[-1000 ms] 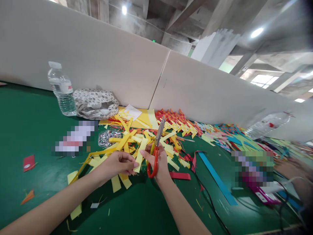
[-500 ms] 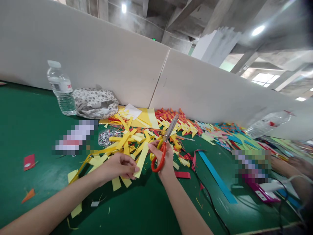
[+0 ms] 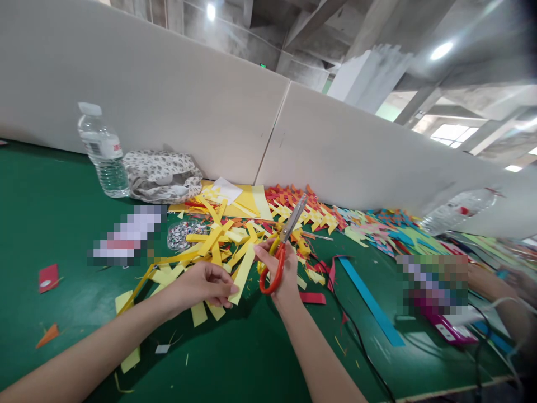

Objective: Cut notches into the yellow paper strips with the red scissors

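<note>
My left hand pinches the lower end of a pale yellow paper strip, which slants up towards the other hand. In my right hand is a pair of red-handled scissors, blades pointing up and away from me. The right thumb and finger reach the strip's upper end; whether they grip it too I cannot tell. Behind and beneath both hands lies a heap of yellow paper strips, partly hidden by them. Past the scissors' tip sit red, orange and yellow woven paper pieces.
A water bottle and a patterned cloth pouch stand back left by the partition. A blue strip and a black cable lie at right. Another person's arm rests near a magenta object.
My hands, the strip and the scissors keep nearly the same pose. The view has shifted very slightly, and the other person's hand at far right has moved a little.
</note>
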The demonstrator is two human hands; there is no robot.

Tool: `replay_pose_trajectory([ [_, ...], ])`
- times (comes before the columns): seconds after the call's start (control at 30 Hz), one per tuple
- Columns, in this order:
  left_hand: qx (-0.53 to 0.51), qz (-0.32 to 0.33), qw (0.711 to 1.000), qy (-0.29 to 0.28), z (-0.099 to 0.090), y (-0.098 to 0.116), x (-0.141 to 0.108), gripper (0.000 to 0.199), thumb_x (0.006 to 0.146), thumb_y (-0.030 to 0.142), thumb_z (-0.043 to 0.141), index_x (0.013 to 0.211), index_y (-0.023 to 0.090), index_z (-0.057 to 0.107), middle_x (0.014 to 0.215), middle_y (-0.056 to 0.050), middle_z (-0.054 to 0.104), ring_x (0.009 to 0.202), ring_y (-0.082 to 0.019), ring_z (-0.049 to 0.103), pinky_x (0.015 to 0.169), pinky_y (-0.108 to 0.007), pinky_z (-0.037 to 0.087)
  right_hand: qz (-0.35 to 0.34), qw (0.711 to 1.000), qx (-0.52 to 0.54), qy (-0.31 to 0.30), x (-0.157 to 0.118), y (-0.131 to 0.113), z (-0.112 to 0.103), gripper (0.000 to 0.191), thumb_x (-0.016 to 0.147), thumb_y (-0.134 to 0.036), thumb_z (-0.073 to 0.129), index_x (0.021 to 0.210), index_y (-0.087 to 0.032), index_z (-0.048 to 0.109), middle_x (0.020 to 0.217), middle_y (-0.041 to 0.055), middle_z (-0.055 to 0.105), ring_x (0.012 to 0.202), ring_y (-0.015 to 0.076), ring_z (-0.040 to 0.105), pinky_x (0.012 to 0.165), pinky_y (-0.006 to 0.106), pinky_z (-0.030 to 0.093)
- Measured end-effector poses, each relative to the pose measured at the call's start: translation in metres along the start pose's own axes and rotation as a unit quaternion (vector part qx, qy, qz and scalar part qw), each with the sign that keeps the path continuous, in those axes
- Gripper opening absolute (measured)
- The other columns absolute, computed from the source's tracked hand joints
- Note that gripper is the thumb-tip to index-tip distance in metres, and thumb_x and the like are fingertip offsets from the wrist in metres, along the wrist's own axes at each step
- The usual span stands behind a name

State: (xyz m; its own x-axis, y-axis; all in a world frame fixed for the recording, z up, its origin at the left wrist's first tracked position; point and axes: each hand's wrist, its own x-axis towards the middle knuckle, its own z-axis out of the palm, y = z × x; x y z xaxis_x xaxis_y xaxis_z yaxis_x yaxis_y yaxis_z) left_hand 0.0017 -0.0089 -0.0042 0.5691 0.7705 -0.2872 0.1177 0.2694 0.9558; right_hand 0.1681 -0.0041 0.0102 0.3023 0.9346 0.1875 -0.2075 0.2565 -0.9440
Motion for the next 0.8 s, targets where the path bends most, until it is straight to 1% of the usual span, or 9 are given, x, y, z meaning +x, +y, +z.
replay_pose_trajectory([
  [0.1, -0.016, 0.008, 1.000, 0.015, 0.001, 0.002, -0.001, 0.018, 0.058, 0.030, 0.068, 0.069, 0.017, 0.064, 0.060, -0.002, 0.064, 0.058, -0.014, 0.061, 0.053, -0.020, 0.046, 0.000, 1.000, -0.029, -0.011, -0.004, -0.002, 0.002, 0.032, 0.057, -0.019, 0.070, 0.074, -0.020, 0.043, 0.060, -0.0063, 0.056, 0.055, 0.0107, 0.055, 0.058, 0.028, 0.048],
  [0.2, -0.043, 0.014, 0.997, 0.064, 0.000, 0.005, -0.001, 0.024, 0.055, 0.031, 0.070, 0.075, 0.018, 0.065, 0.065, -0.001, 0.064, 0.060, -0.014, 0.060, 0.056, -0.022, 0.048, 0.016, 0.998, -0.059, -0.033, -0.009, 0.000, 0.008, 0.034, 0.056, -0.019, 0.071, 0.074, -0.020, 0.042, 0.060, -0.0064, 0.056, 0.054, 0.0103, 0.055, 0.057, 0.026, 0.046],
  [0.27, -0.056, 0.024, 0.994, 0.088, -0.001, 0.005, 0.000, 0.023, 0.055, 0.031, 0.070, 0.072, 0.018, 0.065, 0.062, 0.000, 0.062, 0.058, -0.012, 0.058, 0.056, -0.022, 0.048, 0.024, 0.995, -0.076, -0.060, -0.013, 0.003, 0.011, 0.035, 0.055, -0.020, 0.071, 0.073, -0.020, 0.042, 0.060, -0.0062, 0.054, 0.054, 0.0107, 0.054, 0.057, 0.026, 0.046],
  [0.37, -0.089, 0.067, 0.988, 0.109, -0.004, 0.005, 0.002, 0.017, 0.056, 0.031, 0.070, 0.064, 0.017, 0.065, 0.056, 0.002, 0.059, 0.051, -0.009, 0.054, 0.053, -0.019, 0.046, 0.009, 0.989, -0.109, -0.096, -0.017, 0.007, 0.013, 0.033, 0.059, -0.024, 0.068, 0.076, -0.021, 0.040, 0.067, -0.0041, 0.054, 0.057, 0.0117, 0.054, 0.053, 0.026, 0.044],
  [0.43, -0.127, 0.095, 0.977, 0.141, -0.006, 0.007, 0.003, 0.016, 0.057, 0.029, 0.071, 0.064, 0.017, 0.064, 0.056, 0.002, 0.059, 0.051, -0.008, 0.054, 0.052, -0.017, 0.045, -0.011, 0.980, -0.169, -0.101, -0.020, 0.007, 0.012, 0.031, 0.062, -0.026, 0.065, 0.080, -0.022, 0.039, 0.074, -0.0028, 0.055, 0.057, 0.0111, 0.051, 0.052, 0.024, 0.042],
  [0.5, -0.173, 0.110, 0.961, 0.188, -0.009, 0.009, 0.003, 0.016, 0.056, 0.027, 0.072, 0.066, 0.017, 0.064, 0.061, 0.002, 0.061, 0.054, -0.007, 0.055, 0.053, -0.016, 0.046, -0.025, 0.959, -0.264, -0.100, -0.022, 0.005, 0.010, 0.032, 0.063, -0.028, 0.063, 0.083, -0.022, 0.039, 0.073, -0.0034, 0.053, 0.053, 0.0096, 0.047, 0.051, 0.024, 0.040],
  [0.57, -0.216, 0.117, 0.943, 0.224, -0.011, 0.011, 0.002, 0.016, 0.056, 0.026, 0.073, 0.066, 0.017, 0.064, 0.066, 0.001, 0.063, 0.058, -0.008, 0.057, 0.056, -0.017, 0.047, -0.031, 0.926, -0.361, -0.111, -0.025, 0.004, 0.009, 0.035, 0.062, -0.030, 0.064, 0.087, -0.022, 0.040, 0.069, -0.0041, 0.050, 0.052, 0.0099, 0.045, 0.052, 0.024, 0.038],
  [0.7, -0.269, 0.130, 0.923, 0.243, -0.012, 0.015, 0.000, 0.017, 0.056, 0.025, 0.073, 0.067, 0.016, 0.063, 0.066, 0.001, 0.063, 0.058, -0.008, 0.058, 0.059, -0.019, 0.049, -0.055, 0.867, -0.476, -0.134, -0.032, 0.006, 0.010, 0.046, 0.058, -0.035, 0.066, 0.094, -0.021, 0.040, 0.070, -0.0026, 0.051, 0.059, 0.0137, 0.049, 0.053, 0.024, 0.036],
  [0.8, -0.277, 0.141, 0.916, 0.252, -0.012, 0.015, 0.000, 0.017, 0.056, 0.025, 0.073, 0.066, 0.016, 0.063, 0.063, 0.002, 0.063, 0.056, -0.008, 0.057, 0.058, -0.018, 0.049, -0.076, 0.846, -0.510, -0.139, -0.034, 0.008, 0.011, 0.048, 0.058, -0.037, 0.065, 0.095, -0.020, 0.040, 0.074, -0.0004, 0.053, 0.065, 0.0160, 0.051, 0.055, 0.025, 0.036],
])
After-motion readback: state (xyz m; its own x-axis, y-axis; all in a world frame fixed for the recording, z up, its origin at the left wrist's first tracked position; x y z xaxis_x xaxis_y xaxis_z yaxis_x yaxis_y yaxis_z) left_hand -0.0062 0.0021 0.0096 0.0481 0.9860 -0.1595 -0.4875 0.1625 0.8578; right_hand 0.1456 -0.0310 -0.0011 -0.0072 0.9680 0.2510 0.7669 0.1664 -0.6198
